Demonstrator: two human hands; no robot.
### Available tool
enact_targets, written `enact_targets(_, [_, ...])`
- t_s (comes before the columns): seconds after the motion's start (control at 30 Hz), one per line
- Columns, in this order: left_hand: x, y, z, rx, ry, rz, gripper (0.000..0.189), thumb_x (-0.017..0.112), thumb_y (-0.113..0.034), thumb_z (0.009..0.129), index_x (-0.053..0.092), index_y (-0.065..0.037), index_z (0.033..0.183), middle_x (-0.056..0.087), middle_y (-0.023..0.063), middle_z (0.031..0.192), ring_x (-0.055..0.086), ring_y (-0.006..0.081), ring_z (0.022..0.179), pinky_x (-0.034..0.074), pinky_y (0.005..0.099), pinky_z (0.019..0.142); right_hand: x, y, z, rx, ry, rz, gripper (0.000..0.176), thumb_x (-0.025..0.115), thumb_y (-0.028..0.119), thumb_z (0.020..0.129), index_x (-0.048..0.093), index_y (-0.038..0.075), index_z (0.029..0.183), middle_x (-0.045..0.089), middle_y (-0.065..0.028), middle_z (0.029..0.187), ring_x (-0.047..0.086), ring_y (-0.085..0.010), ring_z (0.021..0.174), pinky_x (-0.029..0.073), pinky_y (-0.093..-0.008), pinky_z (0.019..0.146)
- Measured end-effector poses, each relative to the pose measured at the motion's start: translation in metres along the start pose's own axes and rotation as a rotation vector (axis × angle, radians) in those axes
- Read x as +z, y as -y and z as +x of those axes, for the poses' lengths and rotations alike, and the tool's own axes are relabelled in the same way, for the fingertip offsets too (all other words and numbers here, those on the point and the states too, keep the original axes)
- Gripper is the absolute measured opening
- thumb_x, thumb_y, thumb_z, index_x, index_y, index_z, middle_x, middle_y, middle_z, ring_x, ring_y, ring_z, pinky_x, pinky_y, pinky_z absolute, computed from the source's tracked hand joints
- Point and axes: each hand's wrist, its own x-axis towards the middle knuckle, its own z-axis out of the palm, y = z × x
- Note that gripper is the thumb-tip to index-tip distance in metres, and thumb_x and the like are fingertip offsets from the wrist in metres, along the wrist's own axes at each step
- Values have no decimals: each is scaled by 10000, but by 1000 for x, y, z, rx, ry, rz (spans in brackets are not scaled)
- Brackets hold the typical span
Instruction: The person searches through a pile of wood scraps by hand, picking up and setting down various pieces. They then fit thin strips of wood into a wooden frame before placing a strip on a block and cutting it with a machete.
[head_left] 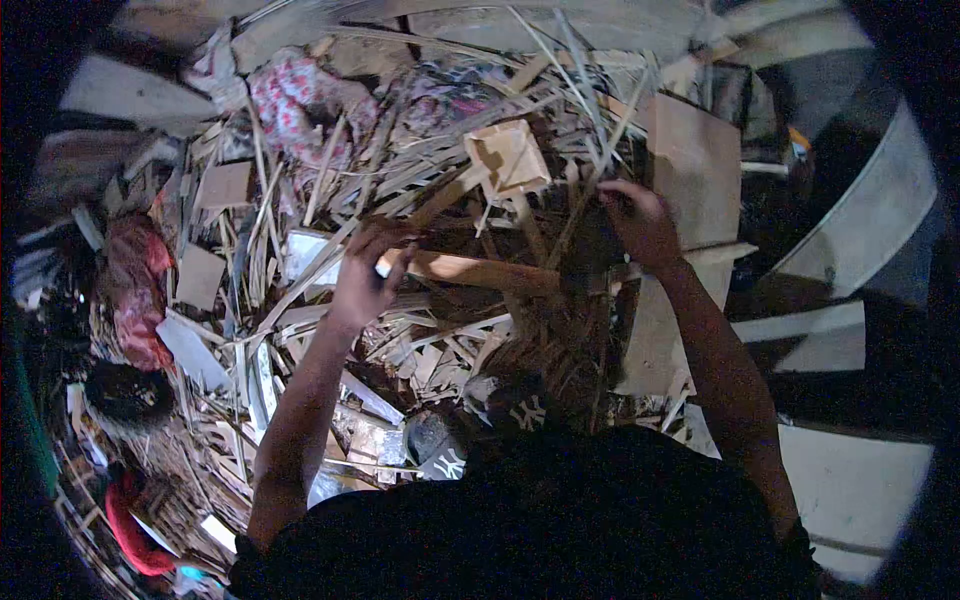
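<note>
My left hand (368,278) is closed around the left end of a short brown wooden slat (485,271). The slat lies roughly level across the middle of the view, its right end fading into shadow. Over to the right, my right hand (640,225) is raised with its fingers curled together beside a thin upright strip; whatever may be between the fingers is too dark to make out. A small square tan wooden piece (508,158), shallow like a tray, rests on the scrap between and beyond both hands.
Loose wood strips (400,165) cover the ground in a tangled heap. A broad tan board (693,170) stands at the right, near my right forearm. Patterned cloth (310,105) lies at the back left, red cloth (140,290) at the left. Dark shoes (435,445) show below.
</note>
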Motion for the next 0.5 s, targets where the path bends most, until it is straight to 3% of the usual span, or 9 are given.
enact_targets(0.07, [-28, 3, -1, 73, -38, 57, 174, 668, -37, 861, 683, -10, 1032, 670, 188, 1087, 621, 380, 1055, 471, 448, 957, 11, 29, -1, 151, 84, -185, 263, 618, 305, 965, 679, 99, 1117, 702, -162, 1088, 677, -312, 1032, 524, -435, 876])
enact_targets(0.1, [34, -13, 20, 95, -88, -93, 168, 658, -44, 872, 676, -8, 1035, 671, 179, 1070, 625, 373, 1049, 473, 444, 940, -39, 1, -11, 165, 54, -299, 263, 618, 305, 965, 679, 99, 1117, 702, -162, 1088, 677, -312, 1032, 524, -435, 876])
enact_targets(0.2, [8, -11, 3, 14, -39, -19, 163, 647, -53, 888, 670, -10, 1044, 671, 174, 1076, 630, 363, 1039, 477, 439, 921, -8, 3, -7, 82, 51, -384, 249, 610, 298, 960, 678, 98, 1092, 706, -149, 1049, 670, -362, 974, 525, -459, 844])
enact_targets(0.27, [5, -12, -2, 2, -43, 6, 163, 640, -54, 892, 664, -12, 1048, 668, 170, 1080, 628, 356, 1032, 478, 428, 914, 12, -6, 0, -195, -144, -449, 225, 593, 281, 960, 674, 98, 1062, 700, -135, 994, 659, -385, 917, 524, -477, 830])
enact_targets(0.3, [5, -14, -5, 1, -44, 7, 163, 640, -54, 892, 664, -12, 1048, 668, 170, 1080, 628, 356, 1032, 478, 428, 914, 23, -14, 5, -196, -144, -448, 225, 593, 281, 960, 674, 98, 1062, 700, -135, 994, 659, -385, 917, 524, -477, 830])
enact_targets(0.37, [5, -18, -9, -42, -50, 13, 167, 640, -38, 883, 665, -16, 1047, 666, 170, 1089, 620, 349, 1049, 473, 422, 921, 42, -28, 16, -107, 137, -210, 285, 559, 340, 960, 668, 91, 1045, 681, -142, 969, 656, -375, 901, 532, -459, 859])
enact_targets(0.4, [5, -17, -12, -49, -53, 13, 167, 640, -38, 883, 665, -16, 1047, 666, 170, 1089, 620, 349, 1049, 473, 422, 921, 47, -26, 21, -111, 144, -210, 285, 559, 340, 960, 668, 91, 1045, 681, -142, 969, 656, -375, 901, 532, -459, 859])
enact_targets(0.47, [4, -13, -17, -17, -14, 20, 187, 648, -21, 867, 666, -21, 1054, 665, 168, 1103, 614, 347, 1072, 471, 419, 934, 58, -20, 29, 12, 296, -631, 399, 539, 430, 939, 658, 64, 1044, 662, -177, 1008, 642, -387, 970, 452, -558, 981])
enact_targets(0.5, [4, -13, -19, -21, -16, 23, 187, 648, -21, 867, 666, -21, 1054, 665, 168, 1103, 614, 347, 1072, 471, 419, 934, 63, -12, 31, 7, 298, -629, 399, 539, 430, 939, 658, 64, 1044, 662, -177, 1008, 642, -387, 970, 452, -558, 981])
